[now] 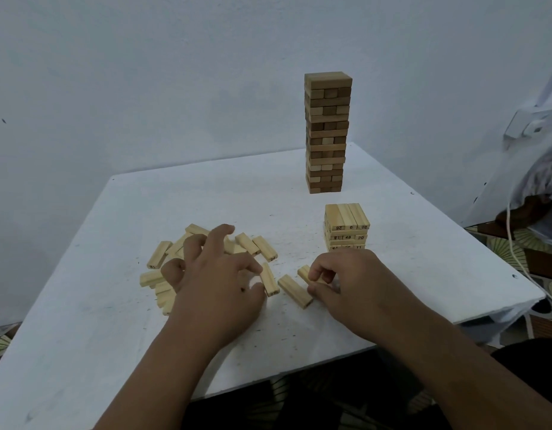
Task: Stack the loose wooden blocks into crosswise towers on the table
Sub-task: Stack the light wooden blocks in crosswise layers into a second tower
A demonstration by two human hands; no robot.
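Observation:
A heap of loose pale wooden blocks (163, 259) lies left of centre on the white table (206, 197). My left hand (219, 274) rests over the heap, thumb and forefinger pinching one block (270, 282). A second loose block (295, 290) lies flat between my hands. My right hand (346, 277) grips a third block (304, 272) at its left end. Just behind that hand stands a short crosswise tower of pale numbered blocks (346, 226). Farther back rises a tall tower of darker brown blocks (327, 131).
The table's right edge and front right corner (538, 297) are near my right hand. A white cable (516, 249) hangs beside the table at the right, next to white cloth and a chair. A pale wall stands behind.

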